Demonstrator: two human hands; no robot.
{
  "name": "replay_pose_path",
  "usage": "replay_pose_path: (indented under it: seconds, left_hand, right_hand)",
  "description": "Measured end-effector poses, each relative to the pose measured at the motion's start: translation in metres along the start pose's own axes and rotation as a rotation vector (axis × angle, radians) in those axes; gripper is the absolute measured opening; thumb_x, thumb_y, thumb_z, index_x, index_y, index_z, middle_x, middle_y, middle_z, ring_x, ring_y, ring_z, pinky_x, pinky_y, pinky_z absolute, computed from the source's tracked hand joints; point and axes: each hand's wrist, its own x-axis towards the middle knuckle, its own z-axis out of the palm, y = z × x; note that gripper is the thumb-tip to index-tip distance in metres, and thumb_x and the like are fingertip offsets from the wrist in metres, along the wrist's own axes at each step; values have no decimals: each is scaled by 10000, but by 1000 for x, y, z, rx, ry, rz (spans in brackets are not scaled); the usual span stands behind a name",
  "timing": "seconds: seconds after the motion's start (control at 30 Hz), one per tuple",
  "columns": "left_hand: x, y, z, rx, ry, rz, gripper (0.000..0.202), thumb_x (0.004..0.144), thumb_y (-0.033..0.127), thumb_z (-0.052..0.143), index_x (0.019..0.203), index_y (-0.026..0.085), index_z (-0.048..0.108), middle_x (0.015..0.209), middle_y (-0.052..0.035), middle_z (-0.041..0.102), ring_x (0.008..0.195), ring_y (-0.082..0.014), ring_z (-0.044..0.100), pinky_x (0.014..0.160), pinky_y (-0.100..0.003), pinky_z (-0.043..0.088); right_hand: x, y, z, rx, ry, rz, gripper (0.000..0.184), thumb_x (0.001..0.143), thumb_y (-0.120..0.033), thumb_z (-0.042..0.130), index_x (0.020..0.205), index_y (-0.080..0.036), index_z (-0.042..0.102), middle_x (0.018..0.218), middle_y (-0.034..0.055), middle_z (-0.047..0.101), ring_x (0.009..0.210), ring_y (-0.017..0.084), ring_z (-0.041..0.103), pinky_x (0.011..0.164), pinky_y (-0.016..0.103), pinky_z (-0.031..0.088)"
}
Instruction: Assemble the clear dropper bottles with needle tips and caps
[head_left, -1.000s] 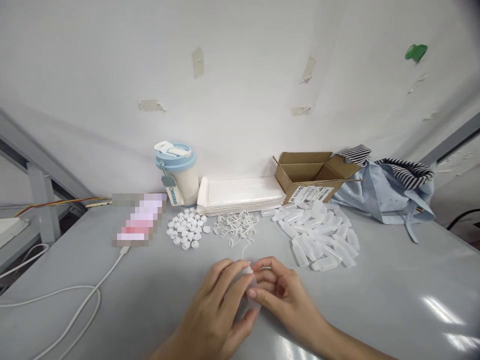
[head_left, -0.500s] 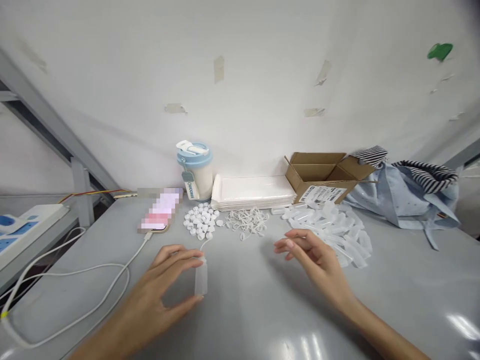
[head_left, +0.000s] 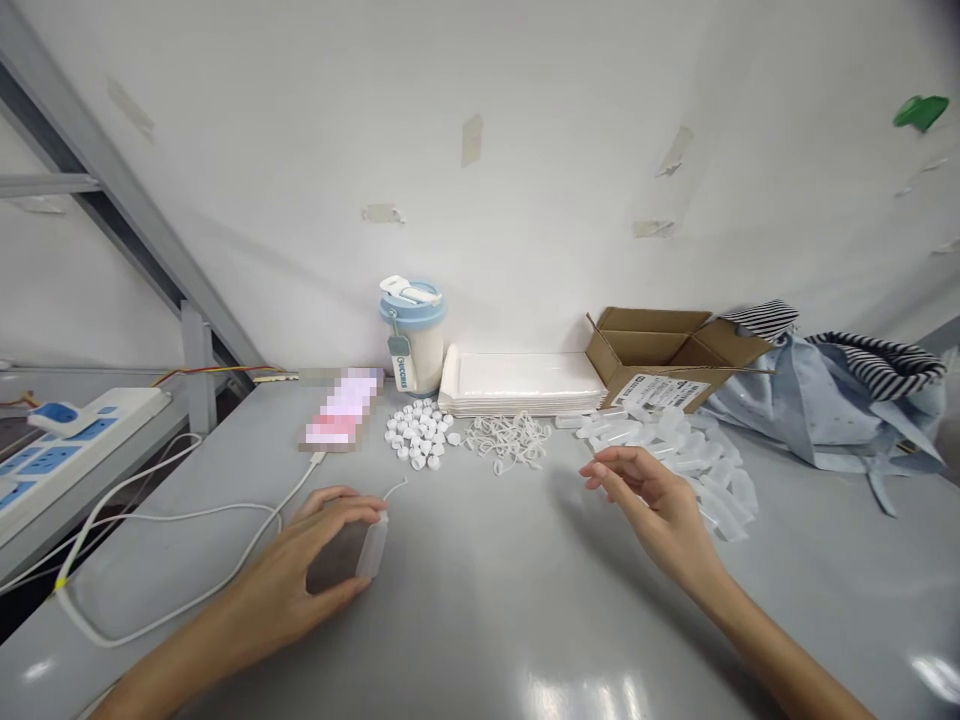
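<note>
My left hand [head_left: 315, 550] grips a small translucent plastic bottle [head_left: 373, 548] by its two ends, thumb at the lower end and fingertips at the upper. The bottle leans slightly, and a thin white strap [head_left: 396, 487] sticks out from its top. My right hand [head_left: 660, 505] hovers beside a pile of translucent bottles [head_left: 724, 480]; its fingers are loosely bent and nothing shows in them. Beyond the hands lie a heap of small white caps [head_left: 420, 432] and a tangle of thin white straps [head_left: 510, 440].
At the back stand a blue-lidded cup [head_left: 415, 345], a stack of white trays [head_left: 529, 380] and an open cardboard box [head_left: 667, 355]. A light blue bag [head_left: 817, 410] lies at the right. Left are a phone [head_left: 341, 410], its white cable [head_left: 292, 480] and a power strip [head_left: 82, 440].
My left hand has carried the bottle left, and the bottle now tilts more. My right hand has kept about the same pose. The whole view has shifted slightly left.
</note>
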Motion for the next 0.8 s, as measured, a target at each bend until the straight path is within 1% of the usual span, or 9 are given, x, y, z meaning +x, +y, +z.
replay_pose_path:
  seconds: [0.13, 0.23, 0.43, 0.6, 0.8]
  left_hand:
    - [1, -5, -5, 64, -77, 33, 392, 761, 259, 606, 1149, 302, 569, 1246, -21, 604, 1213, -267, 490, 929, -391, 490]
    - [0, -7, -7, 82, -90, 33, 410, 767, 257, 611, 1170, 305, 550, 1274, -29, 587, 1235, -271, 471, 938, -403, 485]
    - [-1, -11, -3, 62, -62, 44, 407, 767, 289, 626, 1165, 305, 544, 1274, -38, 580, 1223, -273, 476, 941, -399, 478]
    - [-3, -7, 2, 7, 26, -8, 392, 749, 309, 605, 1138, 311, 556, 1259, -22, 584, 1221, -277, 461, 954, -408, 456]
    - [-3, -4, 2, -24, 9, -23, 358, 763, 306, 570, 1120, 321, 561, 1249, -11, 587, 1207, -262, 474, 966, -393, 438]
  right_hand:
    - [0, -1, 0, -17, 7, -6, 276, 835, -457, 553, 909, -191, 573, 819, 79, 701, 734, 216, 675, 541, 294, 496]
    - [0, 0, -1, -37, 6, -16, 269, 841, -454, 547, 903, -193, 574, 815, 75, 698, 739, 215, 676, 545, 291, 490]
    - [1, -2, -3, -56, 25, -15, 292, 839, -480, 541, 898, -196, 574, 819, 84, 697, 723, 224, 680, 454, 256, 440]
    - [1, -2, -4, -55, 36, -25, 275, 839, -467, 547, 890, -198, 577, 808, 79, 692, 718, 219, 679, 455, 252, 437]
    - [2, 1, -6, -57, 37, -26, 263, 839, -456, 548, 900, -201, 574, 824, 74, 689, 734, 219, 679, 469, 256, 440]
